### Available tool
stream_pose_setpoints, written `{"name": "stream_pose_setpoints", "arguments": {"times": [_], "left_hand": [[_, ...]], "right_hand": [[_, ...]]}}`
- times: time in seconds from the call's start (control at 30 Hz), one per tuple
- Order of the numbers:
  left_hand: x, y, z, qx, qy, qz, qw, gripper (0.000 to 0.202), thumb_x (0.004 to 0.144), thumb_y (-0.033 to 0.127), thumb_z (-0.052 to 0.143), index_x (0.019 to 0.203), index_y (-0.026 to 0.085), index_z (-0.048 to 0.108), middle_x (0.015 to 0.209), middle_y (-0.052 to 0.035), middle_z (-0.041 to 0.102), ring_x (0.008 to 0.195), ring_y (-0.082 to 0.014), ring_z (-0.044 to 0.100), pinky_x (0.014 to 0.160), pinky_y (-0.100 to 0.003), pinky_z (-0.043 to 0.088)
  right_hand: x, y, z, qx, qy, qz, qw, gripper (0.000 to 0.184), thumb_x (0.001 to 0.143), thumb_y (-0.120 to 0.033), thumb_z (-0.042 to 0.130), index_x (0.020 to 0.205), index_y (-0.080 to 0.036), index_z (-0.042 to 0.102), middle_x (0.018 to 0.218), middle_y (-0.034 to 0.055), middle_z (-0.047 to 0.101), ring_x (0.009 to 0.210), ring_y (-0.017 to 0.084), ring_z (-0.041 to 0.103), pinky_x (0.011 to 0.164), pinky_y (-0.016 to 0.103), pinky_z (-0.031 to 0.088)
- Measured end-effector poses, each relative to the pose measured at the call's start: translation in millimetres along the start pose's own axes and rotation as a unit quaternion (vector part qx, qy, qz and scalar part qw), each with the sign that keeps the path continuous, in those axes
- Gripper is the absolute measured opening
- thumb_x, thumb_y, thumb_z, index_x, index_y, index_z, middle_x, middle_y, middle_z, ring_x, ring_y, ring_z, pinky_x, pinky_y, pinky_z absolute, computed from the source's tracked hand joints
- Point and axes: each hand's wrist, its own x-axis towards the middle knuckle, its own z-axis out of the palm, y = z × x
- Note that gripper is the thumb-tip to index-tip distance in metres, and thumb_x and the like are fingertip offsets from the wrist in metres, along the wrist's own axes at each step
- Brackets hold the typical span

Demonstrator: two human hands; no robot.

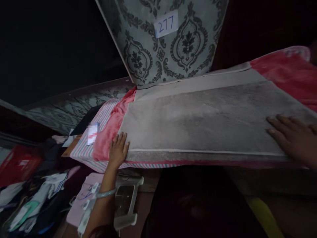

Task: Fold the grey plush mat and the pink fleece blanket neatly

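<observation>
A long piece of grey plush fabric [188, 122] lies spread lengthwise before me, with a paler strip [198, 84] along its far side and a thin white edge at its near side. My left hand [119, 150] rests flat at the fabric's left near corner, fingers outstretched, beside the pink blanket [104, 145]. At the right, my right hand [292, 135] is laid palm down on the grey fabric with its fingers apart. Neither hand grips anything. More red-pink plush [289, 74] shows beyond the fabric's right end.
Striped cloth [81, 152] lies under the blanket at the left, with a blurred-out rectangular item [92, 134] on it. A patterned wall panel [170, 53] stands behind, bearing a paper marked 277 [166, 23]. Clothes [32, 205], a red basket [19, 165] and a pale plastic stool [128, 201] are lower left.
</observation>
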Motion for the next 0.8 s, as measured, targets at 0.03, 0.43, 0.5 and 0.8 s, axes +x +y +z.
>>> {"name": "stream_pose_setpoints", "arguments": {"times": [0.03,0.43,0.5,0.8], "left_hand": [[-6.1,-2.6,0.2,-0.002,0.005,0.013,1.000,0.058,0.100,0.047,0.035,0.152,0.022,0.044,0.158,-0.0131,0.041,0.150,-0.0335,0.033,0.117,-0.065,0.030],[-7.6,-1.5,-13.3,-0.024,0.023,0.194,0.980,0.044,0.100,0.042,0.040,0.131,0.022,0.065,0.142,-0.0099,0.062,0.136,-0.0254,0.053,0.114,-0.046,0.045],[-6.5,-3.3,-13.5,-0.005,0.021,0.203,0.979,0.042,0.100,0.036,0.042,0.131,0.021,0.065,0.141,-0.0106,0.062,0.135,-0.0258,0.055,0.112,-0.046,0.047],[6.9,-6.1,-10.1,0.062,0.023,0.220,0.973,0.042,0.090,0.011,0.042,0.120,0.019,0.070,0.127,-0.0138,0.069,0.120,-0.0278,0.064,0.103,-0.046,0.053]], "right_hand": [[-7.2,-5.2,-3.4,0.018,0.012,0.006,1.000,0.081,0.098,-0.056,0.006,0.148,-0.010,0.051,0.153,0.0197,0.046,0.142,0.035,0.041,0.110,0.058,0.033],[-20.0,-136.1,-10.4,0.221,0.073,-0.235,0.944,0.044,0.099,-0.044,0.042,0.135,-0.028,0.063,0.146,0.0088,0.057,0.138,0.031,0.049,0.109,0.056,0.043],[-18.5,-143.9,-4.5,0.222,0.097,-0.238,0.941,0.041,0.100,-0.040,0.042,0.134,-0.029,0.063,0.143,0.0084,0.059,0.135,0.030,0.052,0.108,0.055,0.044],[-28.8,-144.6,-10.7,0.184,0.114,-0.300,0.929,0.073,0.093,-0.005,0.036,0.161,-0.028,0.022,0.148,0.0078,0.055,0.141,0.026,0.045,0.109,0.048,0.047]]}}
